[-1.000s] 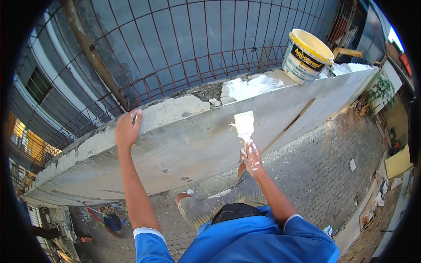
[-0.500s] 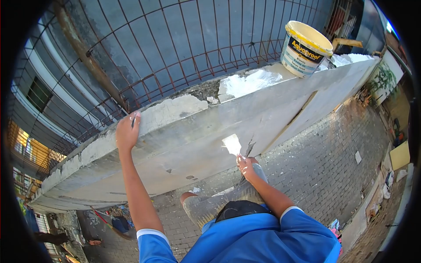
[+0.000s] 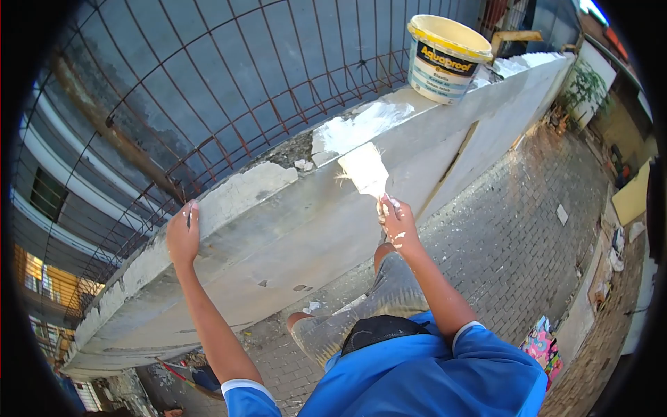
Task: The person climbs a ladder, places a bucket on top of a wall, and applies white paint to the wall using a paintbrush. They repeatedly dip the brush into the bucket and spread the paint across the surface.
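Note:
My right hand (image 3: 397, 224) is closed round the handle of a wide paintbrush (image 3: 365, 169), its bristles loaded with white paint. The brush is raised in front of the wall's face, just below the top edge; whether it touches the wall I cannot tell. White spatters mark the fingers and wrist. At the left, my left hand (image 3: 183, 235) grips the top edge of the low concrete wall (image 3: 278, 229), with a thin dark sliver showing between thumb and fingers. On the wall top stands an open Aquaproof bucket (image 3: 445, 66) with a yellow rim, beyond a patch of white paint (image 3: 365, 125).
Behind the wall runs a rusty wire mesh fence (image 3: 299, 83) with a brown post (image 3: 114, 128). Loose chunks and crumbling mortar (image 3: 295, 149) lie along the wall top. Grey paving (image 3: 500, 229) stretches to the right, and a colourful bundle (image 3: 542, 347) lies near my right side.
My right hand has lifted the paintbrush from low beside my knee up towards the wall's top edge. My left hand stays on the wall. The view has shifted slightly.

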Demonstrator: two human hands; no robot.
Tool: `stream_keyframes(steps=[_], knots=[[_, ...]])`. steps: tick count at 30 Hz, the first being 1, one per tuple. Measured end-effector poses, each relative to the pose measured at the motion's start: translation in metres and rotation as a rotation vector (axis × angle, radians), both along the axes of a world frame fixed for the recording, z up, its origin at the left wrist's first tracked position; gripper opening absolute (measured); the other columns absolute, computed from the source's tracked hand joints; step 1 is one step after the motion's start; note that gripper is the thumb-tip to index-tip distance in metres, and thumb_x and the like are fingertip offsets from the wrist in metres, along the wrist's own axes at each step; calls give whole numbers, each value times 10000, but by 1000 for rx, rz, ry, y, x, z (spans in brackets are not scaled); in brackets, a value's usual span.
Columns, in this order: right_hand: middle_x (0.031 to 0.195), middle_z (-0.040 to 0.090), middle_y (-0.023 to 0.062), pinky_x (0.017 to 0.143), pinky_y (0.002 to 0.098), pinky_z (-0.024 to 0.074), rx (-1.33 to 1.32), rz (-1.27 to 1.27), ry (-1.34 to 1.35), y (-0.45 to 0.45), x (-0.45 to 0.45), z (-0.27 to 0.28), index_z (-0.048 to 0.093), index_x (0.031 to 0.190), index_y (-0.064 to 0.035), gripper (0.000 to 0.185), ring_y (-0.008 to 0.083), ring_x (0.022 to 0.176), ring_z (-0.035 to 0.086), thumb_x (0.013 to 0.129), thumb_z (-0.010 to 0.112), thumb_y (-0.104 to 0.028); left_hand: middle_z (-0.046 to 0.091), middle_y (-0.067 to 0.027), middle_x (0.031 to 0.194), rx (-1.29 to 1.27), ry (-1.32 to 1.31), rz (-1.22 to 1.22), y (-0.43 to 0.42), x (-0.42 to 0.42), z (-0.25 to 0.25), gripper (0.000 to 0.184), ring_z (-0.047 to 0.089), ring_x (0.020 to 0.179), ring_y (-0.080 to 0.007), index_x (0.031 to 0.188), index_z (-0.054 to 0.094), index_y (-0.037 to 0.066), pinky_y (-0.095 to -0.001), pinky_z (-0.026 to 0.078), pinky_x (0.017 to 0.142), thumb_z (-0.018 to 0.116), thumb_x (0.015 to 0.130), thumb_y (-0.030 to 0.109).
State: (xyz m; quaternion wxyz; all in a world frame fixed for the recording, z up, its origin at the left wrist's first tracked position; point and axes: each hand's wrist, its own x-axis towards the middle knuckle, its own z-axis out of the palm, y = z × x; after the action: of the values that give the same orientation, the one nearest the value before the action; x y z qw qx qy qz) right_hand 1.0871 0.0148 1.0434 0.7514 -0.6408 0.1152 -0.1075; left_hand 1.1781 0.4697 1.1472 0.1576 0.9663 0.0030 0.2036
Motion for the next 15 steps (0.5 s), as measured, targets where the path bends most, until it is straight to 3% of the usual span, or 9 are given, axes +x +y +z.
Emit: stream_keyframes(steps=[3,6,9,12,15], knots=[[616,391,-83,470,237,259,142,54,59,-2,27,-54,569,793,-108,356,35,505,337,1081,516,-311,691,-174,1257,0,6,-22,-1,-2,3,495,616,1192,-375,1265,700,77,-433,450,1042,455,1055,452],[614,427,-82,469,235,276,137,64,138,-5,51,-197,608,819,-129,336,26,510,368,1071,535,-339,690,-180,1255,-4,-2,-31,-3,-2,2,498,616,1192,-376,1270,696,76,-433,449,1044,448,1058,452],[608,478,-67,488,255,318,75,46,401,-1,15,-209,656,836,-114,351,37,531,439,1049,568,-379,690,-187,1248,20,6,-27,1,0,2,508,620,1184,-380,1270,689,54,-435,454,1035,441,1062,447],[602,533,-34,511,283,359,-113,73,369,-22,8,-266,676,788,-75,422,65,548,510,1025,598,-415,692,-189,1244,21,-1,-50,1,0,0,514,625,1176,-383,1265,687,37,-434,458,1029,442,1063,440],[589,550,-6,535,294,376,-515,-83,445,-45,10,-203,660,723,-40,496,83,566,524,1018,602,-434,694,-192,1241,26,-5,-51,1,-2,2,511,626,1175,-384,1257,689,25,-433,460,1027,444,1064,430]])
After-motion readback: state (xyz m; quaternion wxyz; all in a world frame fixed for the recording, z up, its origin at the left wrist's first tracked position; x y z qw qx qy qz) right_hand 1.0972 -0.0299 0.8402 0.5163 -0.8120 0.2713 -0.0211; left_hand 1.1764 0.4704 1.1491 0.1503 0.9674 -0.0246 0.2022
